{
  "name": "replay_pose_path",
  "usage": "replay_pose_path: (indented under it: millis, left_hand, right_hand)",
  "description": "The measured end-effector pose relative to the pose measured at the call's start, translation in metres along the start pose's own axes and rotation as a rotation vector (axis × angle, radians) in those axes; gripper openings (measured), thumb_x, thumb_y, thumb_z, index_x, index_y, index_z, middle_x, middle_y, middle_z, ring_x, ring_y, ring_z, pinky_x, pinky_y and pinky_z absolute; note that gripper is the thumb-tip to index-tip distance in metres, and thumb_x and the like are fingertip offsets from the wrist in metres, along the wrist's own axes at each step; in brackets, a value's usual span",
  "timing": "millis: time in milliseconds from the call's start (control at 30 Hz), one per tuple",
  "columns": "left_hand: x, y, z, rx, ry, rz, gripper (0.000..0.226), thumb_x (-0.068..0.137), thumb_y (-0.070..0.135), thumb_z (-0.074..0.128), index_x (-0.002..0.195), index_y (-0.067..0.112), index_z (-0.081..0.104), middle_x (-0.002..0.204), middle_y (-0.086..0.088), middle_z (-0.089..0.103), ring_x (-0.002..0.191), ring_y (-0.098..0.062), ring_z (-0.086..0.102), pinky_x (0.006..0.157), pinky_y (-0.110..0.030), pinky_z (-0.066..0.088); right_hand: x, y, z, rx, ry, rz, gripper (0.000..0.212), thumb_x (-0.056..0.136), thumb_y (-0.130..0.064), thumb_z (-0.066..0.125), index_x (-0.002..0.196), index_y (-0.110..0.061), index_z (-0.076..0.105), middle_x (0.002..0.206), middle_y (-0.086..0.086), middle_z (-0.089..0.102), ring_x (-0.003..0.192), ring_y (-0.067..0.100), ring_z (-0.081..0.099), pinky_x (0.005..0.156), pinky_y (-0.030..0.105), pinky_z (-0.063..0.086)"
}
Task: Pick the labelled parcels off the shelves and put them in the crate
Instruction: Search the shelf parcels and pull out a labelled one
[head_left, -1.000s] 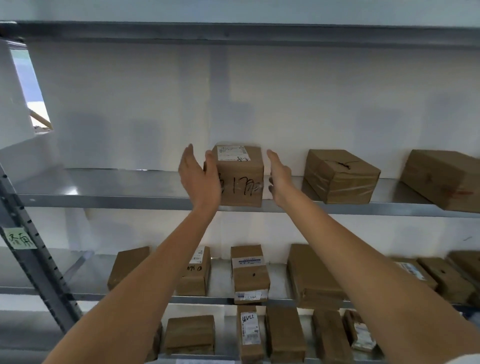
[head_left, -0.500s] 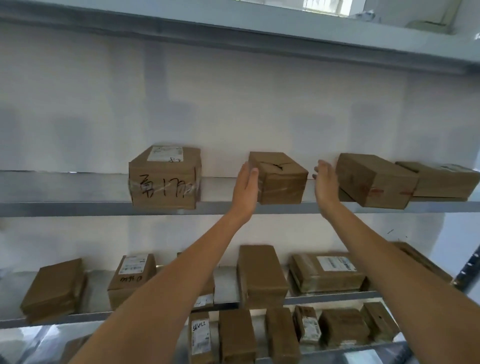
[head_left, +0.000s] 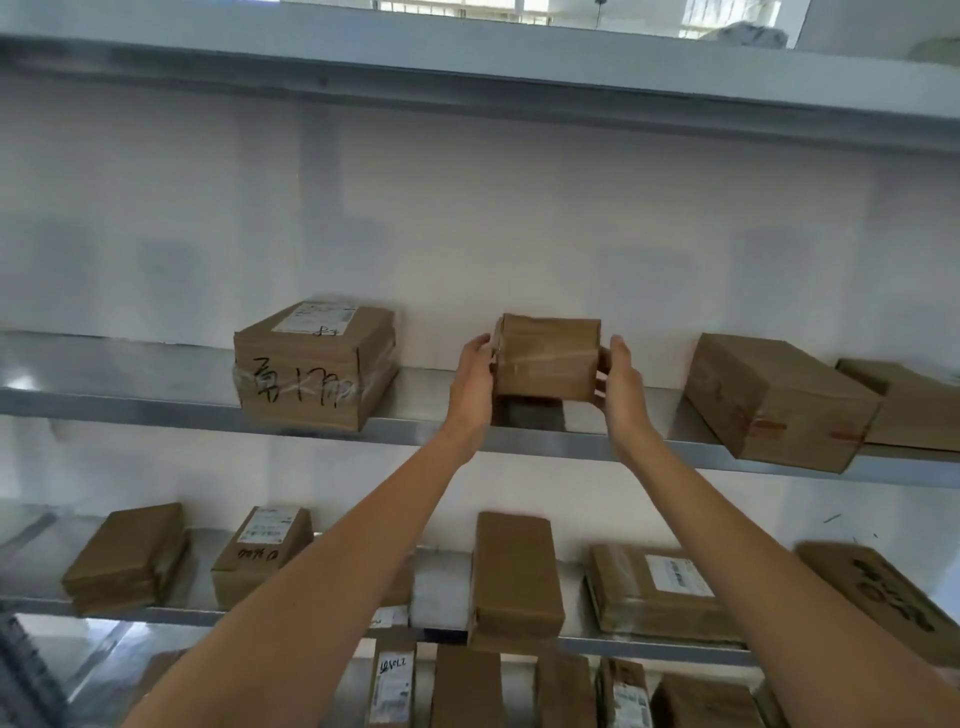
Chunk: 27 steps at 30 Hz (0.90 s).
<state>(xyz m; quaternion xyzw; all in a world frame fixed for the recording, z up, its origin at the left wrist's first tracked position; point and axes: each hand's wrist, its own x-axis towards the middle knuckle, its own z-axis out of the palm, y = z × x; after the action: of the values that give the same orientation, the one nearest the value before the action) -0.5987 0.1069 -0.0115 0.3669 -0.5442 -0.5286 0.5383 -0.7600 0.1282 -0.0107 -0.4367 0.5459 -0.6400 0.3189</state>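
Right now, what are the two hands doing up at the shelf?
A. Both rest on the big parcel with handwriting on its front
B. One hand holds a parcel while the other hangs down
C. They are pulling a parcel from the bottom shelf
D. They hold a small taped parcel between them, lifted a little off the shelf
D: the left hand and right hand hold the small taped parcel from either side, with a shadowed gap showing beneath it above the shelf.

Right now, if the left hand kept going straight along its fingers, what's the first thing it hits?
Probably the white back wall behind the shelf. The left hand points up and inward beside the small taped parcel it holds; nothing shows between. Depth is unclear.
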Motion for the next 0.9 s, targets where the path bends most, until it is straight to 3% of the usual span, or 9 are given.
replay_pose_path:
  millis: [100, 167, 233, 300, 367, 467, 667, 800, 900]
  left_hand:
    - [-0.003, 0.017, 0.006, -0.045, 0.0, 0.056, 0.036, 0.105, 0.028, 0.024, 0.123, 0.02, 0.054, 0.117, -0.001, 0.061, 0.103, -0.01, 0.058, 0.072, -0.012, 0.046]
    - [0.0, 0.024, 0.009, -0.024, -0.003, 0.087, 0.039, 0.105, 0.028, 0.024, 0.126, 0.019, 0.055, 0.123, -0.002, 0.06, 0.107, -0.012, 0.056, 0.081, -0.018, 0.043]
    - [0.002, 0.031, 0.01, -0.029, 0.003, 0.096, 0.041, 0.104, 0.03, 0.024, 0.13, 0.02, 0.054, 0.129, -0.001, 0.058, 0.119, -0.015, 0.05, 0.094, -0.025, 0.033]
    - [0.002, 0.037, 0.012, -0.032, -0.005, 0.079, 0.043, 0.105, 0.032, 0.023, 0.134, 0.021, 0.052, 0.124, 0.004, 0.055, 0.117, -0.011, 0.046, 0.097, -0.027, 0.028]
    - [0.004, 0.042, 0.013, -0.037, -0.026, 0.061, 0.044, 0.105, 0.033, 0.02, 0.137, 0.023, 0.049, 0.114, 0.008, 0.056, 0.105, -0.006, 0.048, 0.096, -0.026, 0.032]
    - [0.004, 0.052, 0.013, -0.022, -0.052, 0.049, 0.043, 0.106, 0.035, 0.017, 0.135, 0.028, 0.048, 0.093, 0.015, 0.057, 0.082, 0.003, 0.052, 0.073, -0.021, 0.041]
    - [0.013, 0.055, 0.011, -0.021, -0.071, 0.065, 0.031, 0.105, 0.041, 0.022, 0.1, 0.036, 0.053, 0.094, 0.016, 0.057, 0.091, -0.005, 0.055, 0.096, -0.037, 0.042]
    - [0.017, 0.051, 0.008, -0.05, -0.071, 0.054, 0.039, 0.105, 0.041, 0.023, 0.132, 0.031, 0.047, 0.106, 0.012, 0.056, 0.099, -0.008, 0.054, 0.092, -0.037, 0.043]
    - [0.019, 0.05, 0.008, -0.046, -0.056, 0.065, 0.043, 0.105, 0.04, 0.023, 0.143, 0.03, 0.04, 0.115, 0.01, 0.056, 0.1, -0.008, 0.054, 0.092, -0.036, 0.043]
  right_hand:
    - [0.0, -0.019, 0.0, -0.006, 0.035, -0.082, 0.051, 0.104, -0.047, 0.019, 0.109, -0.023, 0.064, 0.113, 0.005, 0.066, 0.1, 0.014, 0.061, 0.092, 0.029, 0.047]
    - [0.0, -0.027, 0.0, -0.012, 0.039, -0.114, 0.051, 0.104, -0.047, 0.019, 0.093, -0.029, 0.065, 0.102, 0.0, 0.068, 0.095, 0.008, 0.061, 0.085, 0.024, 0.043]
    - [0.0, -0.034, 0.0, -0.004, 0.021, -0.118, 0.049, 0.104, -0.048, 0.019, 0.089, -0.031, 0.062, 0.097, -0.007, 0.065, 0.094, 0.002, 0.056, 0.09, 0.025, 0.038]
    - [0.0, -0.039, 0.0, 0.025, -0.011, -0.094, 0.049, 0.103, -0.051, 0.019, 0.092, -0.031, 0.062, 0.099, -0.007, 0.064, 0.101, 0.007, 0.055, 0.102, 0.034, 0.036]
    - [0.001, -0.042, -0.001, 0.069, -0.029, -0.07, 0.051, 0.102, -0.053, 0.019, 0.099, -0.026, 0.062, 0.098, -0.004, 0.064, 0.102, 0.013, 0.056, 0.106, 0.042, 0.04]
    - [0.005, -0.045, 0.0, 0.065, -0.042, -0.069, 0.054, 0.102, -0.053, 0.018, 0.109, -0.019, 0.059, 0.096, -0.002, 0.062, 0.099, 0.017, 0.057, 0.104, 0.046, 0.043]
    - [0.014, -0.049, 0.003, 0.046, -0.025, -0.086, 0.055, 0.103, -0.049, 0.022, 0.129, -0.014, 0.055, 0.101, 0.001, 0.061, 0.101, 0.021, 0.058, 0.096, 0.04, 0.046]
    - [0.019, -0.05, 0.004, 0.037, -0.03, -0.098, 0.048, 0.103, -0.046, 0.025, 0.122, -0.014, 0.056, 0.101, 0.0, 0.063, 0.096, 0.016, 0.059, 0.087, 0.034, 0.046]
    - [0.021, -0.048, 0.006, 0.047, -0.026, -0.092, 0.042, 0.103, -0.044, 0.026, 0.117, -0.017, 0.055, 0.101, -0.001, 0.063, 0.095, 0.015, 0.059, 0.085, 0.032, 0.045]
